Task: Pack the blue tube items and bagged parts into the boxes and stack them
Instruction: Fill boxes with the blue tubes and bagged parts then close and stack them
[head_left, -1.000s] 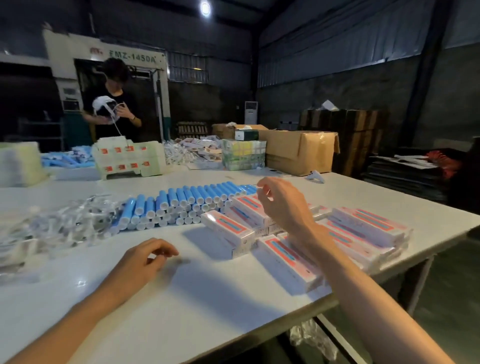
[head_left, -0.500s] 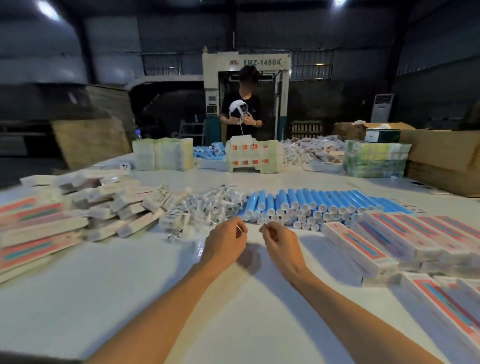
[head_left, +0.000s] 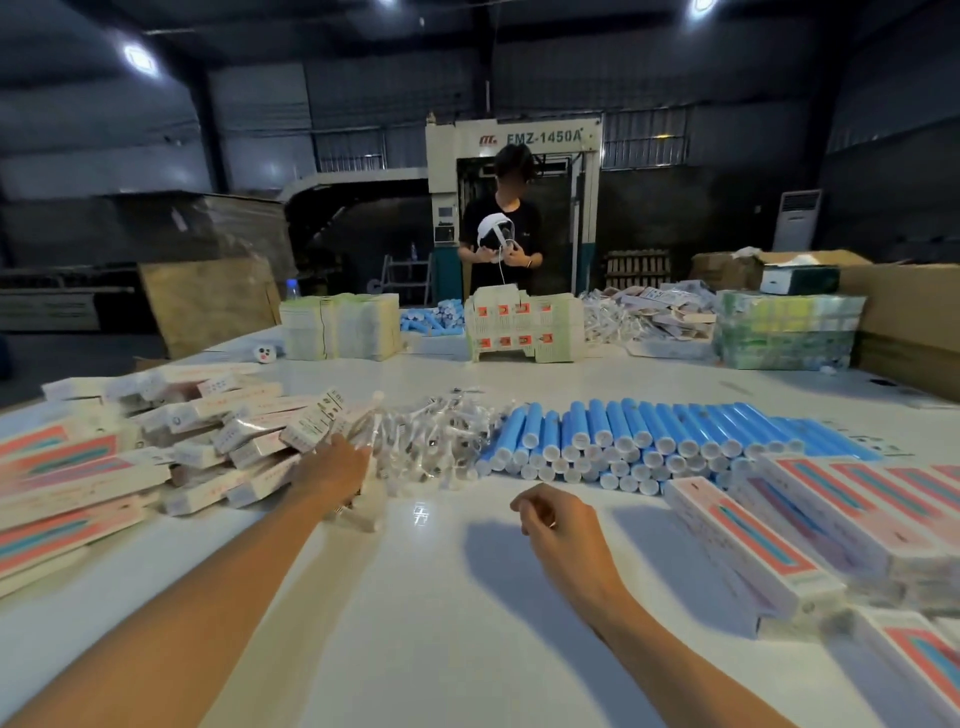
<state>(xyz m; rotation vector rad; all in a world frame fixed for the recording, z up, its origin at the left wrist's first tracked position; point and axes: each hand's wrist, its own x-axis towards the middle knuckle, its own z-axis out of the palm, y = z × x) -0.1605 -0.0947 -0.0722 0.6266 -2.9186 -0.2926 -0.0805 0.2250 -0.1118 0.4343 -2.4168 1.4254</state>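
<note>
Forearms reach low over the white worktop (head_left: 415, 623). At the near edge of the bagged parts (head_left: 441, 441), the left hand (head_left: 335, 470) grips one clear bag (head_left: 370, 434), which tilts upward. Before the blue tubes (head_left: 649, 431), the right hand (head_left: 561, 525) hovers with fingers curled in; whether it pinches anything I cannot tell. Piled boxes (head_left: 753, 551) flank both hands.

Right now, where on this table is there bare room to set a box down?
Free: the bare table between the left hand and right hand, this side of the bagged parts and blue tubes. Crowded: loose boxes left, stacked boxes right.
</note>
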